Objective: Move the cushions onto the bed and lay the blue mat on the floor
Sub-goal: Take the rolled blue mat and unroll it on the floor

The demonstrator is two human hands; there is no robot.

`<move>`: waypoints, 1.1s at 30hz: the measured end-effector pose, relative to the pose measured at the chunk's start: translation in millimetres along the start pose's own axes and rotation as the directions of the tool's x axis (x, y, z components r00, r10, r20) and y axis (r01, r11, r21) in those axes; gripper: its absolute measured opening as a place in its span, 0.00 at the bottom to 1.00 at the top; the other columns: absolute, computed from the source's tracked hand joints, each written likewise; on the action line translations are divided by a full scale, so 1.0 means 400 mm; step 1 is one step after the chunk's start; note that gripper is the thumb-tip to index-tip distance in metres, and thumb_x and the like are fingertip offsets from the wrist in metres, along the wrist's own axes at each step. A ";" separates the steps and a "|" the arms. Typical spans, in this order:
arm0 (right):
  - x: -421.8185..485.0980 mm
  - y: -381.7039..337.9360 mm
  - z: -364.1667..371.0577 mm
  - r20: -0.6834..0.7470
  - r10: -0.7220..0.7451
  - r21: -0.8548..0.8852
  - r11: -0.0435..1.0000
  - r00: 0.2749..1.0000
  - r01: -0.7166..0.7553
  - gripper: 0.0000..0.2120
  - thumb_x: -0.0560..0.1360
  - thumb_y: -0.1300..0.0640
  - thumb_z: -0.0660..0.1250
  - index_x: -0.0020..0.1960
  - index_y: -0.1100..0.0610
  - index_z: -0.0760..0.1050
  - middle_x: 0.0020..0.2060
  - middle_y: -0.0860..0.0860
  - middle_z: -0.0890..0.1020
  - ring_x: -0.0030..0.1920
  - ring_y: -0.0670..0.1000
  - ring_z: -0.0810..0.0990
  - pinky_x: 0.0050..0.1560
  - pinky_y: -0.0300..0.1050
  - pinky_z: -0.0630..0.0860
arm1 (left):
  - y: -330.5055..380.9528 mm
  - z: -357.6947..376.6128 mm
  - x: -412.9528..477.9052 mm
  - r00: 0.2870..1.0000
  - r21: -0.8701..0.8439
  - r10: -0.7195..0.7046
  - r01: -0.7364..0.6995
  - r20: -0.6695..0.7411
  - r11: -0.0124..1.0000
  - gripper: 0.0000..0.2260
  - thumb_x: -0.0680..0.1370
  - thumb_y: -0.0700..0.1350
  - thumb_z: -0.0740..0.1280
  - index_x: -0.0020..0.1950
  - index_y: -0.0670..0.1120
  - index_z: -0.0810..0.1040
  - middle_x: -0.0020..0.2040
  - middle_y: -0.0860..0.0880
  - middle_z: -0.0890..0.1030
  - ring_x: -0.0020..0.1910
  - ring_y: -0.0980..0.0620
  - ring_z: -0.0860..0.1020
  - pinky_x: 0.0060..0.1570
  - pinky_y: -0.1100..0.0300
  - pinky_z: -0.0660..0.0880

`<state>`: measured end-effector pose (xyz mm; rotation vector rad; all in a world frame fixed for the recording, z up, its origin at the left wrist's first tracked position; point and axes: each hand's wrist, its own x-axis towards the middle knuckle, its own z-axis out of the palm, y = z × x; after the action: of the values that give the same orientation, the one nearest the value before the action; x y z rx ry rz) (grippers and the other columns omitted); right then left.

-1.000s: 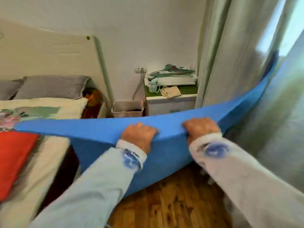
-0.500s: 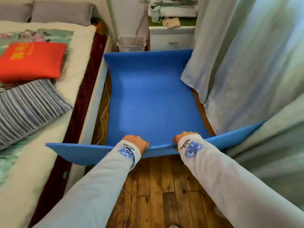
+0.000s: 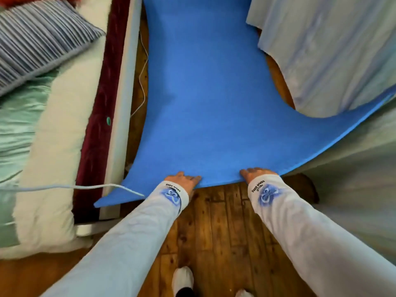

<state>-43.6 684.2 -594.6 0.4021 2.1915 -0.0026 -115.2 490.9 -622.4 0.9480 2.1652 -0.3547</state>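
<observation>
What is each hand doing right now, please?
Left hand: closed on the near edge of the blue mat.
Right hand: closed on the same edge, further right.

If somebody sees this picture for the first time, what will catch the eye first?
The big blue mat fills the middle, on the wooden floor between the bed and the curtain. The left hand and right hand grip its near edge. A striped cushion lies on the bed.
</observation>
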 end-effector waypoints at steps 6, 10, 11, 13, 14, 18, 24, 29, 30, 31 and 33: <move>0.028 -0.007 0.294 0.023 -0.085 0.014 0.996 0.996 0.085 0.25 0.78 0.57 0.58 0.74 0.53 0.58 0.73 0.52 0.66 0.75 0.55 0.62 0.71 0.53 0.65 | 0.115 0.260 -0.001 0.995 -0.043 -0.082 0.084 0.054 0.995 0.30 0.79 0.39 0.57 0.77 0.55 0.49 0.78 0.53 0.59 0.74 0.45 0.62 0.69 0.50 0.66; 0.048 -0.033 0.491 0.041 -0.107 0.016 0.994 0.993 0.106 0.26 0.79 0.58 0.58 0.75 0.55 0.55 0.73 0.54 0.64 0.75 0.57 0.60 0.69 0.57 0.66 | 0.171 0.445 0.020 0.993 -0.031 -0.083 0.086 0.086 0.996 0.32 0.78 0.39 0.59 0.78 0.55 0.48 0.78 0.56 0.56 0.74 0.47 0.61 0.67 0.50 0.68; 0.053 -0.040 0.544 0.026 -0.109 0.006 0.994 0.994 0.109 0.26 0.79 0.59 0.57 0.75 0.56 0.55 0.73 0.55 0.64 0.75 0.58 0.61 0.68 0.57 0.66 | 0.184 0.491 0.022 0.993 -0.015 -0.077 0.079 0.090 0.997 0.31 0.78 0.39 0.58 0.78 0.54 0.48 0.79 0.56 0.55 0.74 0.47 0.62 0.66 0.50 0.69; 0.062 -0.061 0.655 0.017 -0.113 -0.012 0.994 0.993 0.113 0.25 0.79 0.59 0.56 0.75 0.57 0.55 0.73 0.57 0.63 0.74 0.59 0.61 0.67 0.57 0.67 | 0.209 0.588 0.031 0.994 0.000 -0.056 0.056 0.098 0.998 0.31 0.79 0.40 0.57 0.78 0.54 0.47 0.79 0.56 0.54 0.74 0.48 0.62 0.66 0.50 0.70; 0.070 -0.071 0.706 0.024 -0.111 -0.016 0.994 0.993 0.112 0.25 0.79 0.59 0.56 0.75 0.57 0.55 0.74 0.57 0.62 0.75 0.59 0.60 0.68 0.57 0.66 | 0.219 0.636 0.039 0.993 0.013 -0.044 0.043 0.107 0.999 0.31 0.79 0.40 0.57 0.78 0.54 0.46 0.79 0.55 0.54 0.74 0.48 0.61 0.66 0.50 0.70; 0.099 -0.108 0.875 0.099 -0.111 -0.013 0.994 0.989 0.113 0.27 0.80 0.58 0.56 0.76 0.56 0.51 0.76 0.56 0.58 0.76 0.59 0.57 0.69 0.57 0.65 | 0.257 0.805 0.066 0.983 0.011 0.006 -0.008 0.183 1.000 0.29 0.81 0.39 0.53 0.78 0.53 0.45 0.79 0.53 0.51 0.75 0.46 0.60 0.69 0.49 0.68; 0.161 -0.171 1.100 0.256 -0.153 0.004 0.988 0.954 0.157 0.31 0.79 0.56 0.57 0.78 0.54 0.47 0.77 0.55 0.53 0.77 0.57 0.55 0.72 0.57 0.63 | 0.286 1.055 0.084 0.970 0.001 0.015 -0.016 0.244 1.000 0.28 0.81 0.42 0.54 0.78 0.53 0.46 0.79 0.53 0.52 0.75 0.47 0.59 0.67 0.48 0.69; 0.191 -0.246 1.272 0.346 -0.196 0.021 0.979 0.918 0.202 0.29 0.80 0.56 0.56 0.77 0.53 0.48 0.77 0.54 0.55 0.76 0.57 0.58 0.72 0.57 0.63 | 0.290 1.236 0.086 0.940 0.020 0.036 -0.045 0.340 0.999 0.25 0.82 0.43 0.50 0.78 0.52 0.47 0.79 0.52 0.52 0.75 0.46 0.59 0.67 0.46 0.69; 0.195 -0.257 1.303 0.362 -0.204 0.027 0.978 0.910 0.208 0.29 0.80 0.56 0.55 0.78 0.53 0.47 0.77 0.55 0.54 0.76 0.57 0.57 0.72 0.57 0.63 | 0.291 1.265 0.087 0.933 0.014 0.036 -0.044 0.359 0.999 0.24 0.83 0.44 0.50 0.78 0.53 0.47 0.79 0.52 0.52 0.75 0.46 0.59 0.67 0.46 0.69; 0.197 -0.267 1.330 0.380 -0.207 0.033 0.977 0.902 0.210 0.29 0.81 0.57 0.54 0.78 0.53 0.47 0.77 0.55 0.53 0.77 0.57 0.56 0.73 0.58 0.62 | 0.294 1.292 0.088 0.927 -0.002 0.043 -0.046 0.372 0.999 0.24 0.83 0.45 0.50 0.78 0.53 0.47 0.79 0.52 0.52 0.75 0.45 0.59 0.68 0.46 0.69; 0.208 -0.278 1.367 0.395 -0.207 0.045 0.978 0.895 0.206 0.28 0.81 0.57 0.52 0.78 0.53 0.46 0.78 0.54 0.51 0.77 0.57 0.54 0.73 0.58 0.61 | 0.303 1.338 0.097 0.921 -0.023 0.044 -0.038 0.386 0.999 0.24 0.83 0.44 0.49 0.78 0.53 0.48 0.79 0.52 0.52 0.75 0.45 0.57 0.68 0.46 0.69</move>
<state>303.4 523.4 -1009.2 0.1488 1.8176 -0.1887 231.2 325.4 -1016.3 0.8328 1.7820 -0.4626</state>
